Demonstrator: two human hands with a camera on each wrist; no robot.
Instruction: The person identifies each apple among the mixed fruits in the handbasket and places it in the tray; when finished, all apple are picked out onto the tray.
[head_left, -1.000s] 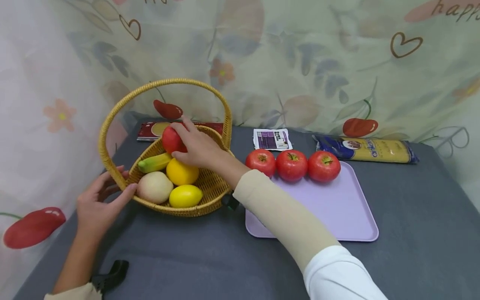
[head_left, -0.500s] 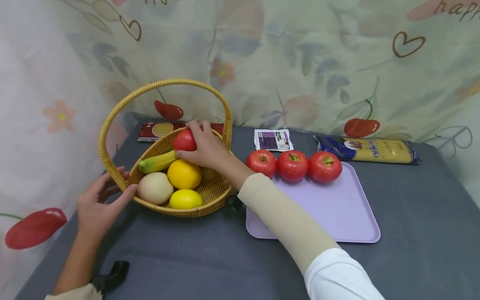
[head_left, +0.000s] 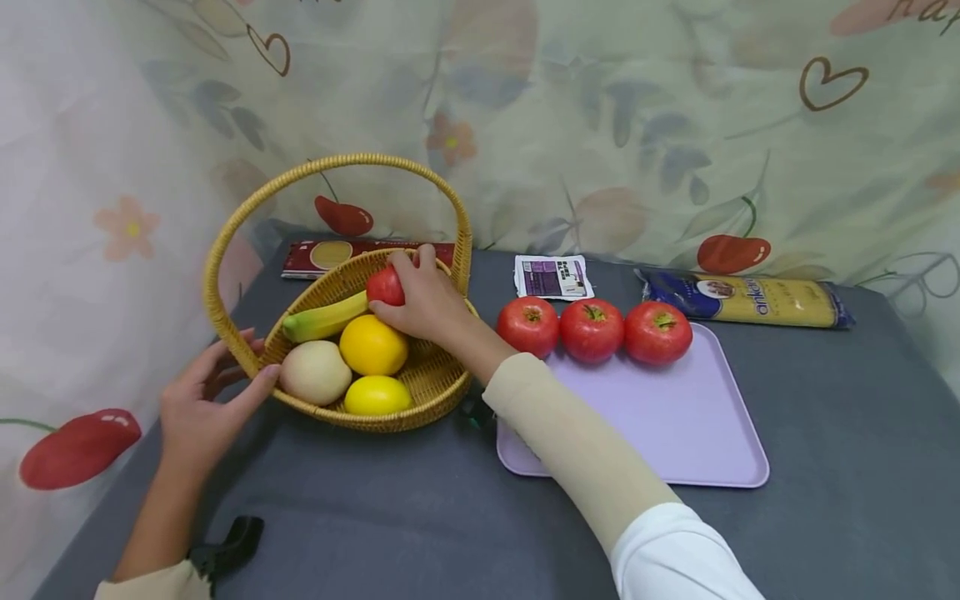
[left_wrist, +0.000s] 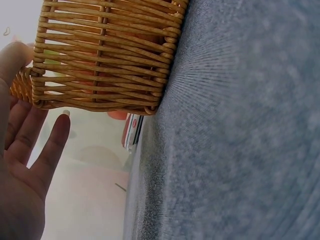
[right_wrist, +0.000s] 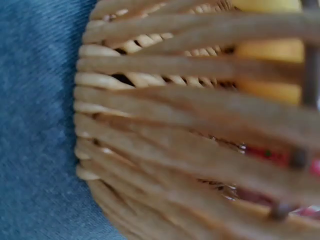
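A wicker basket (head_left: 420,412) with a tall arched handle stands left of centre. My left hand (head_left: 202,408) holds its left end at the foot of the handle, thumb on the near side and fingers behind; the left wrist view shows this hand (left_wrist: 30,165) beside the weave. Inside the basket, my right hand (head_left: 431,300) grips a round red fruit (head_left: 385,286), partly hidden by the fingers. Around it lie a greenish-yellow banana (head_left: 326,318), an orange (head_left: 373,345), a pale peach-like fruit (head_left: 315,372) and a lemon (head_left: 378,395). Basket slats fill the right wrist view, the hand hidden.
Right of the basket lies a lilac tray (head_left: 675,425), three red fruits (head_left: 592,331) along its back edge. Behind are a white-purple packet (head_left: 553,277), a bag of pasta (head_left: 750,300) and a red packet (head_left: 300,260). A patterned curtain (head_left: 525,125) hangs behind the grey table (head_left: 360,517).
My right hand has moved the red fruit rightward and lower into the basket, beside the banana's end. The banana has shifted slightly. My left hand keeps its hold; the head view has shifted slightly.
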